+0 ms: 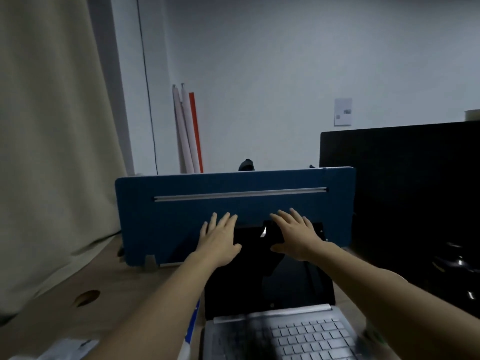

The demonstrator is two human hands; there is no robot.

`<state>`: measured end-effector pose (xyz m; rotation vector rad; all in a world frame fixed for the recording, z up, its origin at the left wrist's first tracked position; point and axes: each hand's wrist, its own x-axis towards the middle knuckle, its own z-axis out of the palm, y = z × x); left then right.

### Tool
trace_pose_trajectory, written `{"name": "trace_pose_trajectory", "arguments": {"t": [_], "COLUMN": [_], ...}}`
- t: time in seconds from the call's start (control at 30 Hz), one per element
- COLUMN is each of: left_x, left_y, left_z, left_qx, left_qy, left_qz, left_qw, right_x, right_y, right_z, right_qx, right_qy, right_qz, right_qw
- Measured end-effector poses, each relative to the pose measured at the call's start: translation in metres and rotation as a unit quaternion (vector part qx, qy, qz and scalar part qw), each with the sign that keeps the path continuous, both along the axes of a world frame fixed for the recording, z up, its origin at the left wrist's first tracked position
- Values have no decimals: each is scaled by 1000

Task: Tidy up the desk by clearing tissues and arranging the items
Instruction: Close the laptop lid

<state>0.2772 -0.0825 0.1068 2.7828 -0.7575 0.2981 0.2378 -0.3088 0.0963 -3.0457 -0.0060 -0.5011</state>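
We reach both arms forward over the open laptop [270,302], whose dark screen stands upright and whose grey keyboard fills the bottom of the view. Our left hand [219,242] lies spread with fingers apart at the screen's upper left corner, and our right hand [296,235] is spread the same way over the upper right part of the screen; both palms face down, and neither hand is closed around anything. Whether the fingertips touch the screen's top edge, we cannot tell.

Just behind the laptop stands a blue divider panel [181,203] with a silver rail [240,194] across it. A black monitor [402,190] rises to the right. The wooden desk [52,294] shows a round cable hole [87,297] at left.

At the bottom left edge lies a pale, crumpled-looking wrapper or tissue [70,349], too blurred to name surely. No container with visible contents shows. Rolled tubes [185,131] lean in the wall corner beyond a beige curtain [52,126].
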Motion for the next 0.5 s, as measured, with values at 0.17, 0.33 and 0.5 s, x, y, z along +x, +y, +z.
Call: {"name": "trace_pose_trajectory", "arguments": {"t": [0.17,0.33,0.5], "left_x": [25,19,-12], "left_y": [-3,0,7], "left_z": [-3,-6,3], "left_qx": [32,4,-3], "left_qy": [-14,-93,-106], "left_qz": [6,-3,-3], "left_qw": [999,996,994], "right_x": [28,21,-7], "right_y": [-1,-2,5], "right_z": [-5,1,8], "right_qx": [-27,-56,-62], "right_qy": [-17,-79,-119], "right_qz": [-18,-10,-5], "right_qw": [999,995,991]}}
